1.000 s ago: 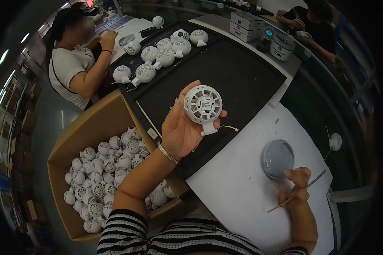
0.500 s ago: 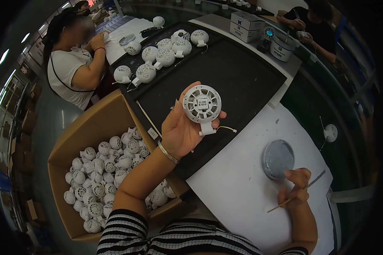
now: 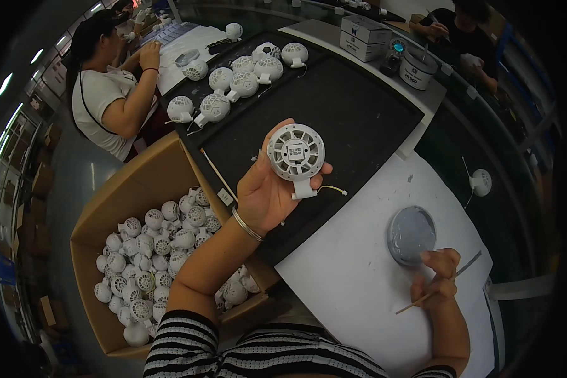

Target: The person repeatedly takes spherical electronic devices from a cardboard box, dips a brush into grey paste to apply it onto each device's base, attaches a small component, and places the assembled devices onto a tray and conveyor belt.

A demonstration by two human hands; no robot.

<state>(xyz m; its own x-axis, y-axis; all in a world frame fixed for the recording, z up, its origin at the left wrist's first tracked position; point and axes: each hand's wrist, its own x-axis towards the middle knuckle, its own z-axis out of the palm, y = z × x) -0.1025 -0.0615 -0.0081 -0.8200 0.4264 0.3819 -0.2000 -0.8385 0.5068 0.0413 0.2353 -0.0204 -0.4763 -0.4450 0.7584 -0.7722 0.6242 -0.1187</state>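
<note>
My left hand is closed around a white round vented housing and holds it above the black mat. Its spoked face with a small printed label points up at me, and a short cable with a connector sticks out by its neck. In my right hand, a thin wooden stick is pinched between the fingers; a grey flat end shows past them. Just beyond those fingertips, a shallow round dish of grey paste rests on white paper.
A cardboard box full of white vented balls stands at left. More balls sit on the black mat, near a brush. A labelled tub and white boxes stand behind. Co-workers sit at left and right.
The housing in my left hand has shifted and turned very slightly. A white ball on the right-hand belt has moved farther away. The co-worker at left has raised a hand.
</note>
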